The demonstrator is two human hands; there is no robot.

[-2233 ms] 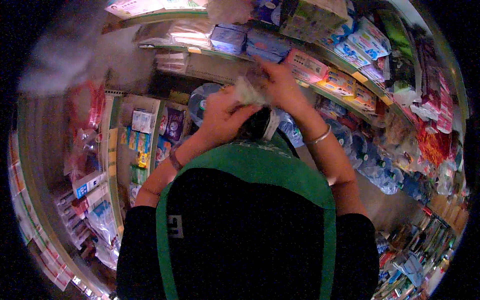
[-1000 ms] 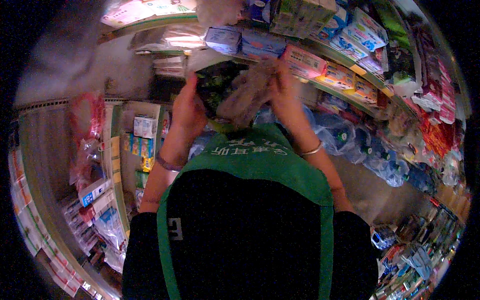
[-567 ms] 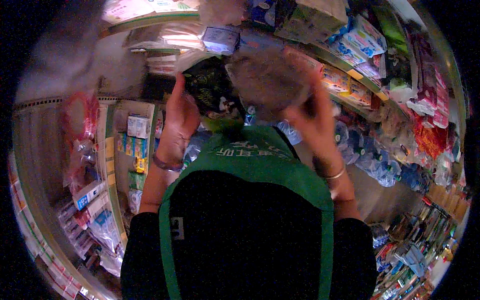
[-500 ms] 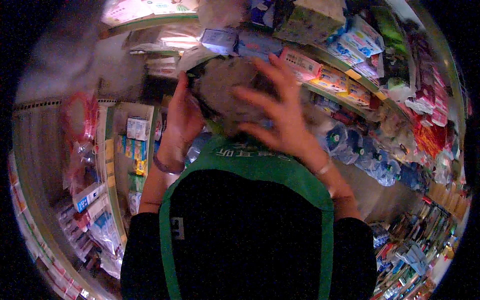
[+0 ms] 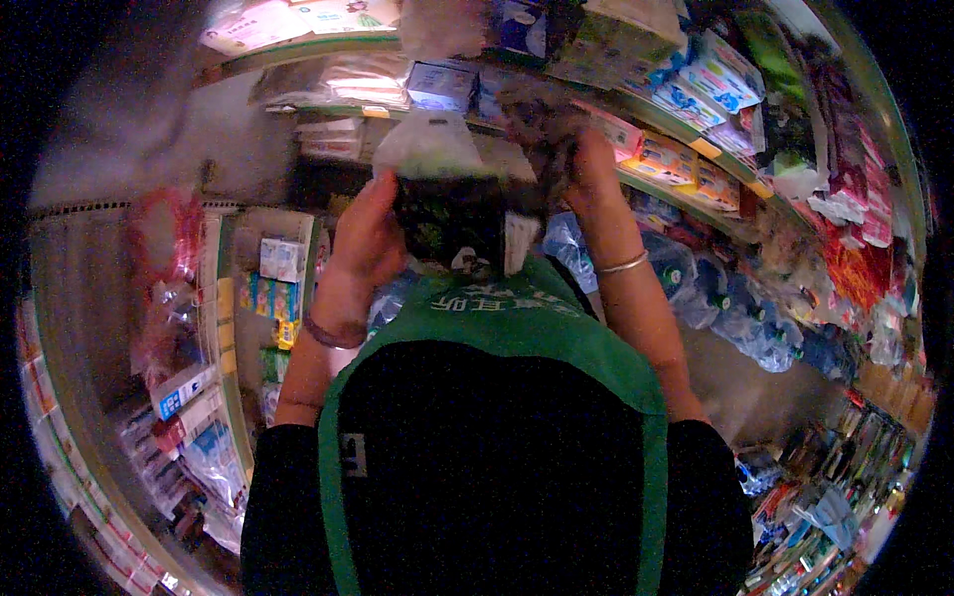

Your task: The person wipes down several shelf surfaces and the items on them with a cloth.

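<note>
My left hand (image 5: 366, 236) grips the left side of a dark package (image 5: 447, 214) with green print, held in front of my chest. A pale translucent top with a slot in it rises from the package, and a white patch shows at its lower right. To the right of the package, my right hand (image 5: 594, 171) is raised and closed on a dark brownish cloth (image 5: 542, 124). The cloth is smeared by motion and seems to hang beside the package; whether the two touch I cannot tell.
Shelves with boxed goods (image 5: 671, 164) run along the right and ahead. Large clear water bottles (image 5: 706, 298) stand below them. On the left are a shelf of small boxes (image 5: 283, 260) and red plastic bags (image 5: 164, 238). Many small goods (image 5: 825, 497) lie at the lower right.
My right hand, spread over the package front with the brownish cloth, has moved up and right with the cloth. The dark front now shows. My left hand still holds the package.
</note>
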